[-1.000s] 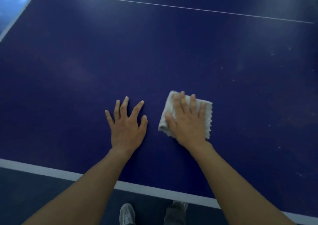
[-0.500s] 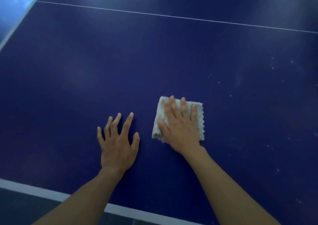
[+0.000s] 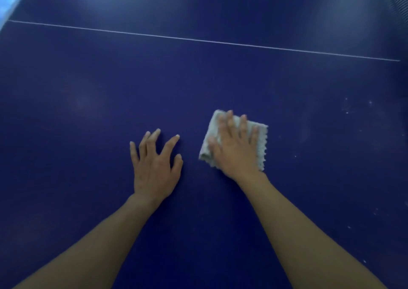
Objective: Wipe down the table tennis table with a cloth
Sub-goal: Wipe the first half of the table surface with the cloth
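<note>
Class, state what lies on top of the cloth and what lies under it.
The right hand lies flat on the cloth, pressing it onto the table. The table patch underneath is covered and cannot be seen.

A single wide-angle camera, worn on the head, looks forward and steeply down onto the dark blue tabletop (image 3: 88, 89) from close above. The left hand (image 3: 154, 167) and right hand (image 3: 237, 149) lie near the middle of the frame. A thin white line (image 3: 198, 40) crosses the upper part of the view, slanting down to the right, and the tabletop's left edge (image 3: 10, 14) cuts across the top left corner.
</note>
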